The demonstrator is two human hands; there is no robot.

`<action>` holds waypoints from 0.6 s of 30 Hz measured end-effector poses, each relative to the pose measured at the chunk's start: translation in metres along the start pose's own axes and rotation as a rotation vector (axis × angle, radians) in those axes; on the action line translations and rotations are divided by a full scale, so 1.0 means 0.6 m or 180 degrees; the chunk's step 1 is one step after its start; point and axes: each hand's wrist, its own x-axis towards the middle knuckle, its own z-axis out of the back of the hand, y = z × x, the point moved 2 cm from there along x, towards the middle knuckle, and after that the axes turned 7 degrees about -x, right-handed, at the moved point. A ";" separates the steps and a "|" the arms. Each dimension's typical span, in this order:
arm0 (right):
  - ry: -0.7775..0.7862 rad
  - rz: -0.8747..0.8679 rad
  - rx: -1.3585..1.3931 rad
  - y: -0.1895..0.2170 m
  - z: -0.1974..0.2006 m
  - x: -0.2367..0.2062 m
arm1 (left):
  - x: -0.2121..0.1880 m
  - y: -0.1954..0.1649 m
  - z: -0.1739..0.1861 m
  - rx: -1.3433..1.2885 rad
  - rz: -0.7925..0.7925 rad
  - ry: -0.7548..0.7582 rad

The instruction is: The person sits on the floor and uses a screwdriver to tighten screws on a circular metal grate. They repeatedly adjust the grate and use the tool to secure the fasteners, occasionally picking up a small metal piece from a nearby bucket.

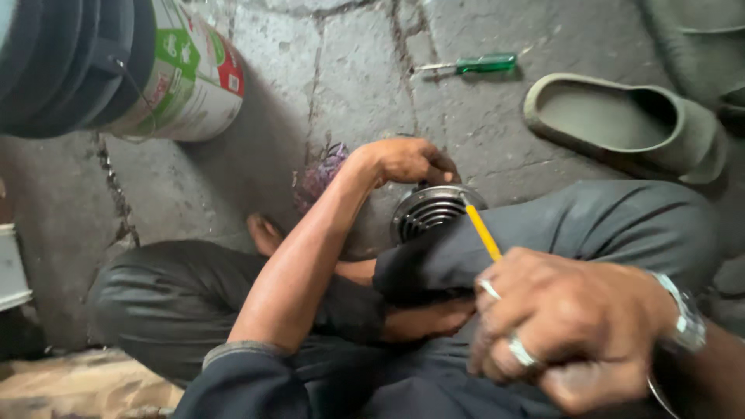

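My left hand clamps the round ribbed metal part against my knee, while my right hand grips a yellow-handled tool touching its rim. At ten o'clock stands a bucket with a green, white and red label; at one o'clock a green screwdriver lies on the floor.

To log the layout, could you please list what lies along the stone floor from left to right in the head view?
White bucket → purple scrap → left hand on the ribbed metal disc → green screwdriver → olive slipper.
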 end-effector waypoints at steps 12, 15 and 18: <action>-0.2415 -0.0575 -0.0938 0.039 -0.079 -0.018 | -0.042 -0.020 -0.031 -0.0035 -0.0115 -0.0487; -0.2846 -0.0097 -0.0796 0.021 -0.089 -0.017 | -0.059 -0.014 -0.046 -0.0496 -0.0108 -0.0619; -0.2930 -0.0135 -0.0860 0.021 -0.097 -0.026 | -0.063 -0.009 -0.050 -0.0471 0.0192 -0.0834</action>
